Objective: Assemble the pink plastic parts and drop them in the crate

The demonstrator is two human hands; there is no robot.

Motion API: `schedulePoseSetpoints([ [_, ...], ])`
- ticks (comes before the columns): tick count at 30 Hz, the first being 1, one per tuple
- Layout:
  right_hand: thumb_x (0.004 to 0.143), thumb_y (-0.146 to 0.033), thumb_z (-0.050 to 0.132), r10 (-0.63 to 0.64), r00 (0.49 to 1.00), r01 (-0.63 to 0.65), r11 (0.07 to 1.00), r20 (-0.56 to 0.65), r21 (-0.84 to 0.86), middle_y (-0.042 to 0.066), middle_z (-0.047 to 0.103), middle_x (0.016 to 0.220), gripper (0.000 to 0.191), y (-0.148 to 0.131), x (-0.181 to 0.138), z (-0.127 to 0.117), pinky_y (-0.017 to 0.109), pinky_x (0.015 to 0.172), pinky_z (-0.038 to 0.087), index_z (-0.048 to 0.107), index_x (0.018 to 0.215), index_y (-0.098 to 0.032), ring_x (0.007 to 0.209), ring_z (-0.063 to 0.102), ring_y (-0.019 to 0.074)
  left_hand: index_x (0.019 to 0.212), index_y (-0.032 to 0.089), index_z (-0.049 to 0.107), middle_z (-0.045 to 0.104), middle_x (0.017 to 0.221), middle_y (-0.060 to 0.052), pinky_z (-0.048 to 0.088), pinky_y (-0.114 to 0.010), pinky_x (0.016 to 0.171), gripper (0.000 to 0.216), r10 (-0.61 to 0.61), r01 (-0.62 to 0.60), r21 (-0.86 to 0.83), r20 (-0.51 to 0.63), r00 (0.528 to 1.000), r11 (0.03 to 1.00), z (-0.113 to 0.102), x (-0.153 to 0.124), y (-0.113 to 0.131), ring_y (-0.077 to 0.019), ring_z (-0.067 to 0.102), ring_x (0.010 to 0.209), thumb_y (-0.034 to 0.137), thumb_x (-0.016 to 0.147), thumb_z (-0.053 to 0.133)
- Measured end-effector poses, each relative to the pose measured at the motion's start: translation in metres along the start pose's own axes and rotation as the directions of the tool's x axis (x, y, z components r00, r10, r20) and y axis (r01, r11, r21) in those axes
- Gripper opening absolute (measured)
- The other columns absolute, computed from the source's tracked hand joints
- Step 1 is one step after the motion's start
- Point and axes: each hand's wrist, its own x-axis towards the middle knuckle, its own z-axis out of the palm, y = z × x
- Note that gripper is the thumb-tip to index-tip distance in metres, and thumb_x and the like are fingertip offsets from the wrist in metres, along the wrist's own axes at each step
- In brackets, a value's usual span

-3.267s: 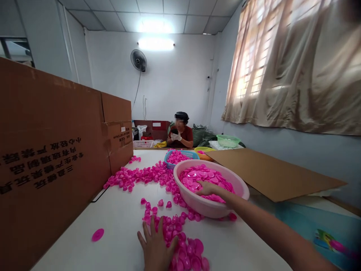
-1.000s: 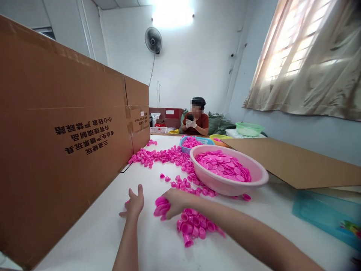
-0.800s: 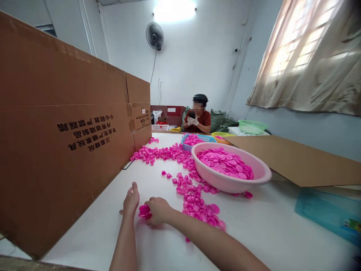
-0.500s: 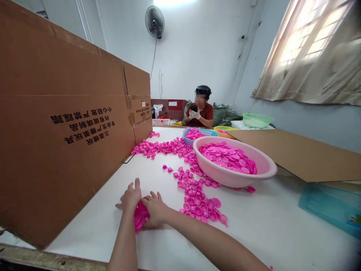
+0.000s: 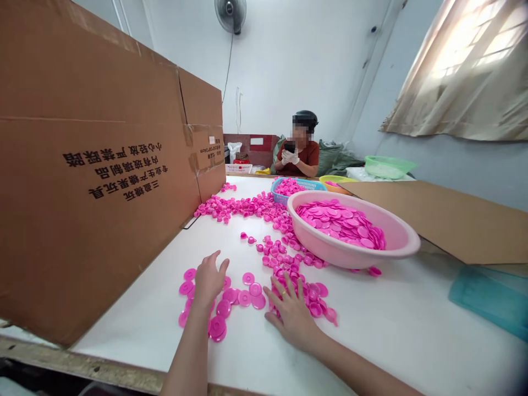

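Pink plastic discs (image 5: 245, 298) lie spread over the white table (image 5: 144, 330) in front of me. My left hand (image 5: 209, 279) hovers over or rests among them with its fingers apart, and it hides some of the discs. Off to the right, my right hand (image 5: 293, 313) is spread over the near end of a trail of small pink plastic cups (image 5: 284, 258), fingers touching or just above them. A ring shows on one of its fingers. Neither hand has anything in its grasp.
A large cardboard box (image 5: 124, 165) walls off the left side. A pink basin (image 5: 350, 256) of discs stands right of centre, with a blue basket (image 5: 319, 187) behind it. Cardboard (image 5: 445, 220) and a teal bin (image 5: 487, 302) are at right. Across the table, a person (image 5: 303, 157) holds a phone.
Both hands were gathered around a cluster of pink discs. Now the discs lie scattered, and my right hand has moved right onto the cups. The view has shifted slightly.
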Motion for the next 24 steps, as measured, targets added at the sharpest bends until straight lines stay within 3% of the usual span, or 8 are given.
schedulePoseSetpoints([
  [4, 0.084, -0.045, 0.033, 0.011, 0.988, -0.021, 0.998, -0.156, -0.063, 0.003, 0.029, 0.135, 0.044, 0.018, 0.023, 0.004, 0.053, 0.1, -0.004, 0.041, 0.123, -0.027, 0.128, 0.004, 0.0287, 0.11, 0.023, 0.05, 0.051, 0.112, -0.005, 0.035, -0.032, 0.089, 0.036, 0.174, -0.167, -0.087, 0.081, 0.981, 0.982, 0.012, -0.011, 0.014, -0.0187, 0.045, 0.105, 0.038, 0.081, 0.035],
  [9, 0.08, -0.044, 0.043, 0.051, 0.97, -0.066, 0.996, -0.237, -0.056, 0.007, 0.035, 0.131, 0.05, 0.043, 0.051, -0.005, 0.054, 0.099, 0.002, 0.038, 0.126, -0.024, 0.126, 0.009, 0.0289, 0.105, 0.024, 0.055, 0.054, 0.106, -0.004, 0.036, -0.028, 0.086, 0.031, 0.324, -0.324, -0.039, 0.22, 0.92, 0.945, 0.036, -0.02, 0.028, -0.017, 0.049, 0.098, 0.03, 0.08, 0.037],
  [12, 0.078, -0.046, 0.045, 0.057, 0.952, -0.06, 0.998, -0.299, 0.001, 0.006, 0.035, 0.13, 0.053, 0.051, 0.053, -0.018, 0.052, 0.1, 0.006, 0.037, 0.126, -0.024, 0.125, 0.013, 0.0291, 0.104, 0.024, 0.055, 0.053, 0.105, -0.005, 0.037, -0.026, 0.081, 0.031, 0.295, -0.324, 0.056, 0.29, 0.911, 0.944, 0.046, -0.02, 0.028, -0.0173, 0.049, 0.096, 0.027, 0.079, 0.039],
  [16, 0.084, -0.033, 0.038, 0.073, 0.92, -0.061, 0.997, -0.384, 0.042, 0.007, 0.053, 0.107, 0.031, 0.05, 0.043, -0.028, 0.045, 0.097, 0.021, 0.055, 0.108, -0.022, 0.114, 0.032, 0.0255, 0.102, 0.024, 0.056, 0.054, 0.102, -0.005, 0.037, -0.027, 0.074, 0.029, 0.238, -0.309, 0.18, 0.331, 0.913, 0.934, 0.051, -0.017, 0.026, -0.0188, 0.05, 0.092, 0.025, 0.077, 0.04],
  [19, 0.084, -0.029, 0.04, 0.113, 0.924, -0.114, 0.993, -0.365, 0.019, 0.007, 0.057, 0.094, 0.025, 0.043, 0.035, -0.025, 0.042, 0.088, 0.029, 0.058, 0.099, -0.022, 0.103, 0.04, 0.025, 0.1, 0.025, 0.057, 0.055, 0.101, -0.005, 0.036, -0.027, 0.072, 0.028, 0.227, -0.312, 0.222, 0.341, 0.912, 0.924, 0.053, -0.014, 0.027, -0.019, 0.05, 0.092, 0.024, 0.077, 0.04],
  [24, 0.078, -0.021, 0.048, 0.126, 0.947, -0.153, 0.986, -0.296, -0.071, 0.007, 0.056, 0.095, 0.017, 0.034, 0.033, -0.015, 0.042, 0.086, 0.029, 0.058, 0.092, -0.022, 0.1, 0.039, 0.0255, 0.094, 0.023, 0.059, 0.057, 0.097, -0.005, 0.035, -0.025, 0.077, 0.025, 0.273, -0.338, 0.18, 0.312, 0.91, 0.924, 0.053, -0.014, 0.028, -0.0174, 0.05, 0.093, 0.025, 0.077, 0.041],
])
